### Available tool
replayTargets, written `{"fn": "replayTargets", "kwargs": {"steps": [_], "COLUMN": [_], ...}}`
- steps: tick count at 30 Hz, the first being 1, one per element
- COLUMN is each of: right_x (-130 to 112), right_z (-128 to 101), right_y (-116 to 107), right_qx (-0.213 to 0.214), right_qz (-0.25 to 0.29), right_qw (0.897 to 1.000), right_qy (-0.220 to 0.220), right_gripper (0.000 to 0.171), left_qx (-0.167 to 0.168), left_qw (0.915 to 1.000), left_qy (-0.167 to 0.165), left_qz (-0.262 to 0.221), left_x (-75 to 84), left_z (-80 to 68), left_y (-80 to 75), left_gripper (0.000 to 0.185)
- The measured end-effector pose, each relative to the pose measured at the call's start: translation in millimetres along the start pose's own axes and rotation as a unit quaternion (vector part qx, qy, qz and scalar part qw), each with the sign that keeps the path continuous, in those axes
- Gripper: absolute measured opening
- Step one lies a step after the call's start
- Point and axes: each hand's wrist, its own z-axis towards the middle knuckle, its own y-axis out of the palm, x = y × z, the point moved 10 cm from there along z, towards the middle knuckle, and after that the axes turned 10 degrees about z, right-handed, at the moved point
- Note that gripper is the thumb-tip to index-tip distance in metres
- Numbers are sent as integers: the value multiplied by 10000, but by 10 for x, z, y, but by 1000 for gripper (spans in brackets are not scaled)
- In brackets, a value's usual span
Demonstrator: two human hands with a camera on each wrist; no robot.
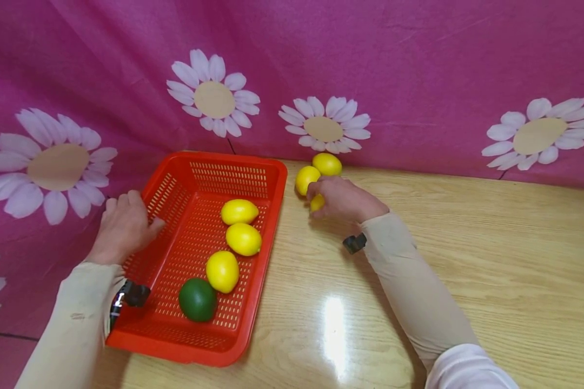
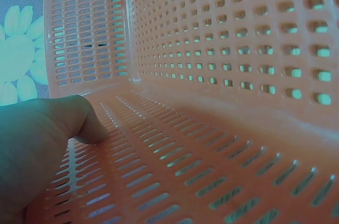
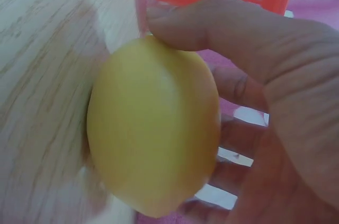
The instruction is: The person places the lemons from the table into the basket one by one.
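Note:
My left hand (image 1: 123, 227) holds the left wall of a red plastic basket (image 1: 265, 259), thumb inside and the other fingers over the rim. In the left wrist view the thumb (image 2: 79, 121) lies against the slotted wall. To the right of the basket, my right hand (image 1: 343, 199) grips a yellow lemon (image 3: 153, 128) on the table, thumb over one end and fingers curled along its side. Two more lemons, one nearer (image 1: 306, 180) and one farther back (image 1: 327, 163), sit just beyond that hand. Inside the basket lie three lemons (image 1: 243, 239) and a dark green round fruit (image 1: 197, 300).
The basket stands on a light wooden table (image 1: 506, 259), at its left side. A magenta cloth (image 1: 409, 65) with white daisies hangs along the table's back and left, close behind the basket and the two far lemons.

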Motion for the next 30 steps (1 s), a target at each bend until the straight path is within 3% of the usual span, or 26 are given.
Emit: {"fn": "replayTargets", "kwargs": {"steps": [5, 13, 22, 30], "right_x": [47, 21, 36, 79], "right_z": [20, 62, 57, 27], "right_y": [88, 168, 202, 228], "right_qx": [-188, -310, -388, -542], "right_qz": [222, -57, -94, -46], "right_qw": [9996, 9991, 9990, 9985], "right_qy": [56, -287, -193, -18], "right_gripper": [47, 40, 43, 42], "left_qx": [-20, -92, 24, -108], "left_qw": [10000, 9999, 10000, 9999], "left_qy": [1, -25, 23, -42], "left_qz": [32, -69, -12, -54], "left_x": [-3, -16, 12, -21], "left_z": [-9, -19, -16, -4], "left_y": [10, 18, -4, 20], "left_gripper": [50, 52, 49, 50]}}
